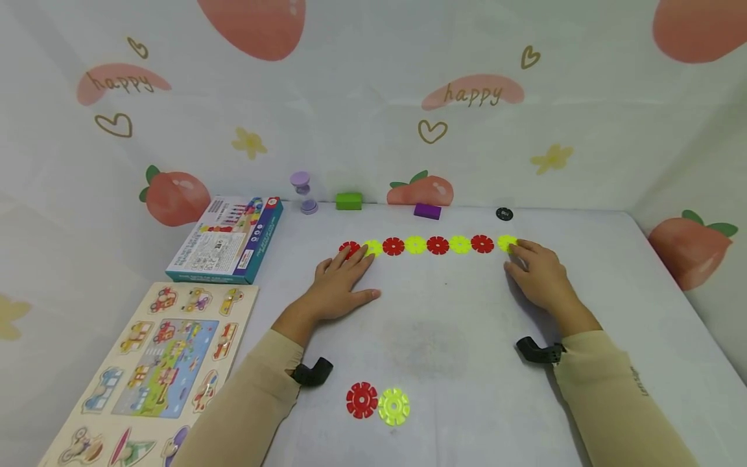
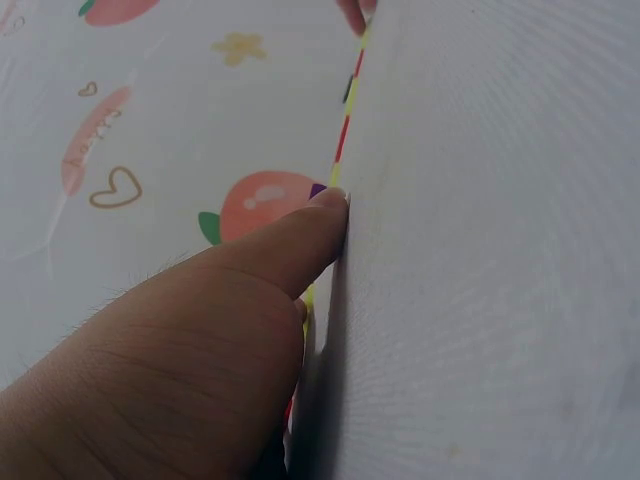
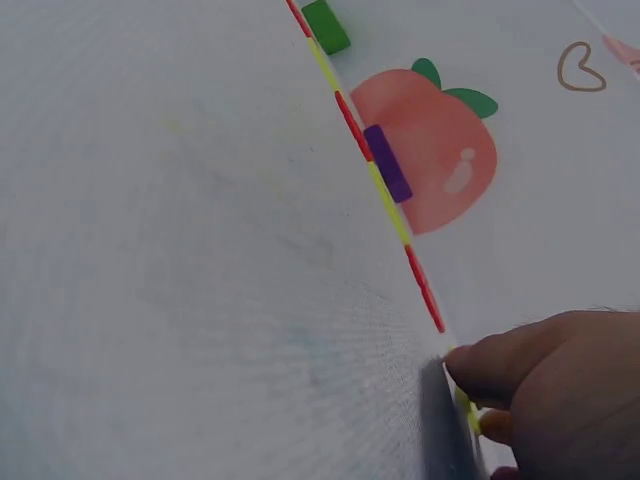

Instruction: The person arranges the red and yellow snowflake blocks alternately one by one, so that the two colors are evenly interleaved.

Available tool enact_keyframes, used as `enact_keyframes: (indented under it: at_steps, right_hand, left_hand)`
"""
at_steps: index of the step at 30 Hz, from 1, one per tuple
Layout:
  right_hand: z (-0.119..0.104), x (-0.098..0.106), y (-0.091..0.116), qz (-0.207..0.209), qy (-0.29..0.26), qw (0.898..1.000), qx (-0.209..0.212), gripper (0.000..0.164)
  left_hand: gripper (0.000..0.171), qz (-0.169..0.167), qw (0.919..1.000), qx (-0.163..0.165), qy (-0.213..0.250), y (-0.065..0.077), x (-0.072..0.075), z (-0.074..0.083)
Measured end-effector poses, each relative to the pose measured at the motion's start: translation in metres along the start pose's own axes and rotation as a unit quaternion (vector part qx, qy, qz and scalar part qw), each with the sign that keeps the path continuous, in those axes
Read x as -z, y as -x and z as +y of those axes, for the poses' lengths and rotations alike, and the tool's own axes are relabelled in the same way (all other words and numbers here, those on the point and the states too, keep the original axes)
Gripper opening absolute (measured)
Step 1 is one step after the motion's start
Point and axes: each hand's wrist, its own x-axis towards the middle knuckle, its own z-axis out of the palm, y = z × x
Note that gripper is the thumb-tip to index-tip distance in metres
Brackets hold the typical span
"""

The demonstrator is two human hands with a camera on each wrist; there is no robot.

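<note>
A row of red and yellow notched plastic discs runs across the far part of the white table. At its left end, my left hand (image 1: 338, 288) lies with fingers spread, fingertips on a red disc (image 1: 349, 249) and the neighbouring yellow disc (image 1: 374, 247). My right hand (image 1: 539, 272) touches the yellow disc (image 1: 507, 243) at the right end with its fingertips, the thumb (image 3: 480, 370) apart from it, nearer me. A slightly wider gap separates that disc from the red disc (image 1: 482, 244) beside it. Closer to me lie another red disc (image 1: 362, 400) and a yellow disc (image 1: 393, 407).
Behind the row stand a purple sand timer (image 1: 302, 192), a green block (image 1: 349, 202), a purple block (image 1: 427, 211) and a round black piece (image 1: 504, 214). On the left are a boxed set (image 1: 224, 240) and a wooden vehicle puzzle board (image 1: 242, 308). A printed cloth hangs behind.
</note>
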Motion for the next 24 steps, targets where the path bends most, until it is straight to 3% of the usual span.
enact_keyframes:
  at_steps: [10, 24]
  right_hand:
    - [-0.001, -0.01, 0.001, -0.01, 0.032, 0.999, -0.008, 0.076]
    - [-0.002, -0.012, 0.002, -0.013, 0.026, 0.999, -0.017, 0.079]
  left_hand:
    - [0.085, -0.005, 1.0, 0.006, 0.0, 0.0, 0.002, 0.002]
    - [0.086, -0.009, 0.9999, 0.005, -0.003, 0.0, 0.001, 0.001]
